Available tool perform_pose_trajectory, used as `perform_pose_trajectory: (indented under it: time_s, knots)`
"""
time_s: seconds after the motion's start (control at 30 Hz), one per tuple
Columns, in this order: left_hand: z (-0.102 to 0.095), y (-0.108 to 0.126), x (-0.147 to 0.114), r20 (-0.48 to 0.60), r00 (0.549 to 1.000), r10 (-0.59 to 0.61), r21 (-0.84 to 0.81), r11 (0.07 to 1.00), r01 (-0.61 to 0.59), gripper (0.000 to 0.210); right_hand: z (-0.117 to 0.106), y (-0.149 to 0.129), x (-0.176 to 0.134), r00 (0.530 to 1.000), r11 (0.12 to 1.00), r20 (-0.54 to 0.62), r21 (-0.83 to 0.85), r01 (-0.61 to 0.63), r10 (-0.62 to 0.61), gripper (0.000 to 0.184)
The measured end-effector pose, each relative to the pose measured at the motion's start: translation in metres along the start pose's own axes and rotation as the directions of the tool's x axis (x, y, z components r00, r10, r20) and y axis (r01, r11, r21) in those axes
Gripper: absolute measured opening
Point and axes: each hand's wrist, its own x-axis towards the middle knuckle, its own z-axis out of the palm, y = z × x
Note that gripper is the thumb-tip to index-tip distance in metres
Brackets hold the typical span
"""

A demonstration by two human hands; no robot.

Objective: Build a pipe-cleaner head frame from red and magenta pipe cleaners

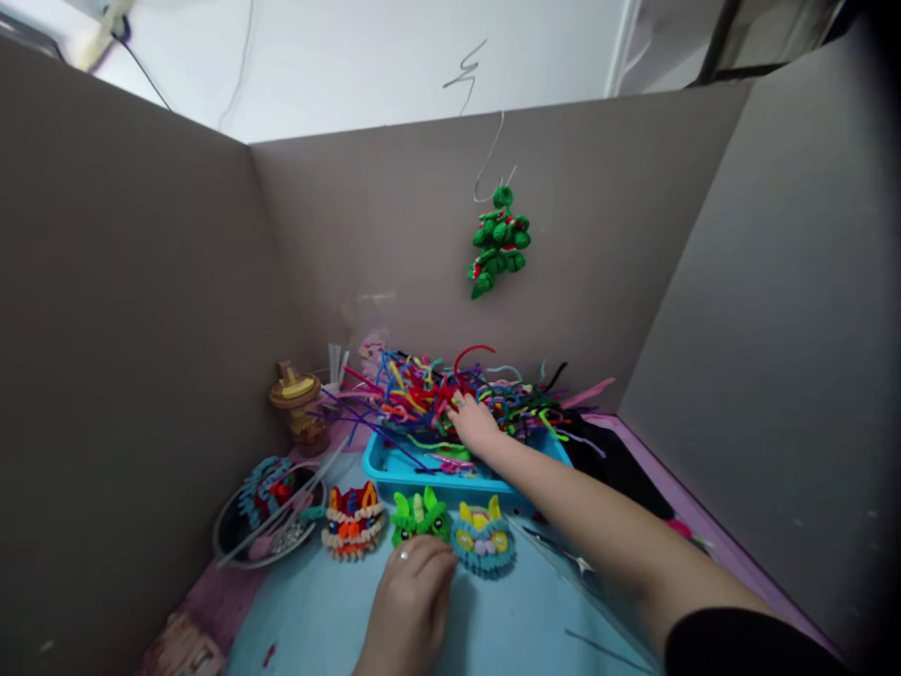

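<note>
My right hand (475, 420) reaches into a tangled heap of many-coloured pipe cleaners (415, 385) on a light-blue tray (450, 485). Its fingers stretch forward and look slightly apart, their tips partly buried among the stems. Low in the middle, my left hand (412, 591) is closed with curled fingers and wears a ring; whatever it may hold is hidden. Just beyond it sits a green pipe-cleaner animal head (420, 515), its lower part covered by the hand. A blue-and-yellow head (484, 538) stands to the right of that one, an orange-and-red head (352, 522) to the left.
Left lies a bowl (229, 540) with a blue pipe-cleaner piece and clear sticks. Behind it stands a brown lidded cup (302, 408). Scissors (563, 549) rest under my right forearm. A green pipe-cleaner ornament (499, 244) hangs on the grey partition (380, 216) enclosing the table.
</note>
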Motion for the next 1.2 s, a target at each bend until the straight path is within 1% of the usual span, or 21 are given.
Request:
perform_pose_trajectory:
  time_s: [0.07,0.1,0.17,0.27,0.37,0.4,0.43,0.47,0.5,0.53,0.57,0.6,0.67,0.7,0.73,0.77,0.83,0.93,1.03,1.13,1.2]
  knots:
    - [0.0,0.001,0.0,0.004,1.0,0.01,-0.006,1.0,-0.01,0.022,0.001,0.003,-0.012,0.991,0.996,0.104,0.037,0.076,-0.08,0.048]
    - [0.001,0.002,0.001,0.007,1.0,0.015,-0.011,1.0,-0.015,0.022,0.0,0.006,-0.019,0.98,0.992,0.157,0.067,0.111,-0.121,0.053]
    - [0.001,0.003,0.001,0.01,1.0,0.018,-0.018,1.0,-0.018,0.022,-0.008,0.016,-0.037,0.929,0.961,0.29,0.215,0.172,-0.231,0.06]
    - [0.002,0.003,0.0,0.011,1.0,0.005,-0.024,1.0,-0.005,0.022,-0.035,0.037,-0.066,0.872,0.89,0.319,0.39,0.237,-0.372,0.055]
    - [0.002,0.002,-0.001,0.028,1.0,0.003,-0.025,1.0,-0.002,0.021,-0.069,0.061,-0.081,0.789,0.783,0.311,0.537,0.314,-0.529,0.048]
    - [0.003,0.002,-0.001,0.038,0.999,0.002,-0.024,1.0,-0.001,0.022,-0.079,0.069,-0.081,0.8,0.768,0.286,0.563,0.305,-0.528,0.044]
    - [0.003,0.002,-0.001,0.046,0.999,0.002,-0.024,1.0,-0.001,0.022,-0.086,0.077,-0.079,0.854,0.784,0.243,0.564,0.261,-0.459,0.038]
    - [0.004,0.002,-0.001,0.053,0.999,0.003,-0.026,1.0,-0.002,0.022,-0.091,0.084,-0.073,0.927,0.824,0.184,0.536,0.184,-0.327,0.034]
    - [0.005,0.003,-0.001,0.058,0.998,0.004,-0.03,1.0,-0.002,0.022,-0.093,0.089,-0.066,0.979,0.866,0.098,0.489,0.108,-0.177,0.031]
    - [0.006,0.003,-0.001,0.062,0.998,0.003,-0.036,0.999,-0.001,0.022,-0.092,0.092,-0.058,0.996,0.901,0.028,0.428,0.064,-0.084,0.03]
    - [0.007,0.004,-0.001,0.066,0.998,0.005,-0.042,0.999,-0.002,0.022,-0.088,0.093,-0.049,0.998,0.928,-0.046,0.369,0.047,-0.033,0.033]
    - [0.008,0.004,-0.001,0.069,0.998,0.007,-0.047,0.999,-0.003,0.022,-0.081,0.091,-0.04,0.997,0.945,-0.063,0.323,0.051,-0.033,0.041]
    - [0.01,0.005,-0.003,0.077,0.997,0.011,-0.05,0.999,-0.008,0.021,-0.063,0.079,-0.024,0.996,0.955,0.031,0.29,0.068,-0.08,0.064]
    - [0.01,0.005,-0.003,0.079,0.997,0.012,-0.047,0.999,-0.008,0.021,-0.053,0.071,-0.018,0.99,0.959,0.087,0.27,0.085,-0.112,0.071]
    - [0.01,0.004,-0.004,0.08,0.997,0.012,-0.044,0.999,-0.008,0.022,-0.043,0.061,-0.013,0.986,0.97,0.115,0.224,0.094,-0.122,0.075]
    - [0.01,0.004,-0.005,0.079,0.997,0.008,-0.043,0.999,-0.005,0.022,-0.035,0.052,-0.01,0.988,0.984,0.119,0.163,0.075,-0.095,0.076]
    - [0.01,0.004,-0.005,0.07,0.998,0.001,-0.044,0.999,0.002,0.022,-0.023,0.035,-0.007,0.993,0.995,0.106,0.087,0.049,-0.058,0.068]
    - [0.008,0.006,-0.004,0.055,0.998,-0.007,-0.049,0.999,0.01,0.021,-0.024,0.023,-0.01,0.998,0.998,0.048,0.047,0.036,-0.038,0.053]
    - [0.005,0.008,-0.003,0.049,0.999,-0.017,-0.054,0.998,0.019,0.021,-0.039,0.029,-0.016,0.999,1.0,-0.041,0.017,0.014,-0.013,0.051]
    - [0.003,0.01,-0.003,0.048,0.998,-0.029,-0.06,0.998,0.032,0.022,-0.051,0.04,-0.021,0.984,0.997,-0.165,-0.027,-0.066,0.061,0.05]
    - [0.001,0.011,-0.002,0.049,0.998,-0.037,-0.067,0.997,0.04,0.021,-0.047,0.043,-0.025,0.967,0.989,-0.218,-0.039,-0.144,0.133,0.049]
